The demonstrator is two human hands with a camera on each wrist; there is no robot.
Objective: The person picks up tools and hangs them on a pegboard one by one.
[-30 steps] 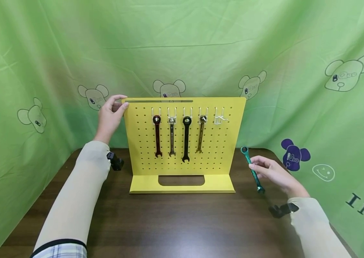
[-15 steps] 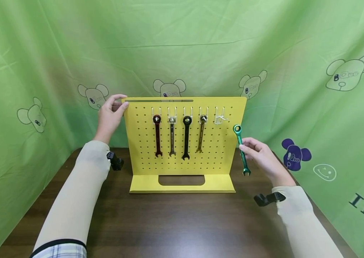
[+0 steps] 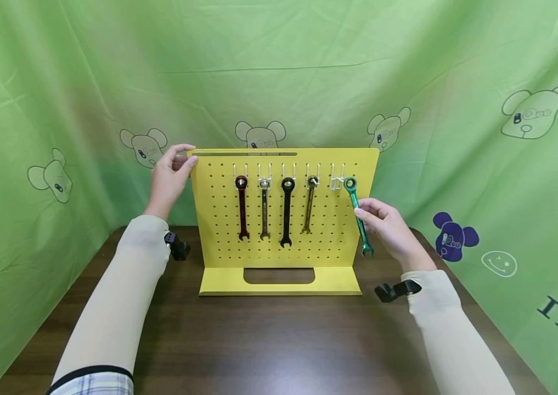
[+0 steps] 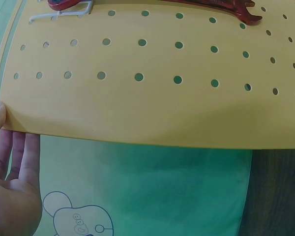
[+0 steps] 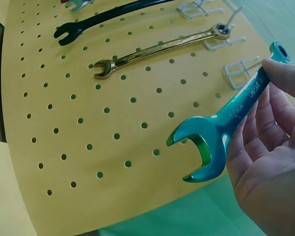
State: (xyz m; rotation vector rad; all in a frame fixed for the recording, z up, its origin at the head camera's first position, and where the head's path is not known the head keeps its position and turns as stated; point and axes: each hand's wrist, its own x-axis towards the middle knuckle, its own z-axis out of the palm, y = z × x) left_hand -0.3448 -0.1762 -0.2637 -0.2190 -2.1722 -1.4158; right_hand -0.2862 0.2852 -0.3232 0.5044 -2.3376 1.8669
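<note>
My right hand (image 3: 388,229) pinches a green combination wrench (image 3: 359,219) by its shaft, ring end up and open end down. In the head view its ring overlaps the tip of the bare white hook (image 3: 336,182) at the board's right; the right wrist view shows the ring apart from that hook. My left hand (image 3: 169,178) grips the upper left corner of the yellow pegboard (image 3: 328,236), thumb in front and fingers behind. On other hooks hang a red wrench (image 3: 242,211), a silver wrench (image 3: 265,211), a black wrench (image 3: 286,214) and a gold wrench (image 3: 309,208).
The pegboard's base (image 3: 219,281), with a cut-out slot, stands on a dark wooden table (image 3: 279,340). A green curtain (image 3: 308,66) with printed cartoon heads hangs behind and at both sides.
My right hand has carried the green wrench leftward and upward, from beside the board to in front of its right edge. The left hand stays on the corner.
</note>
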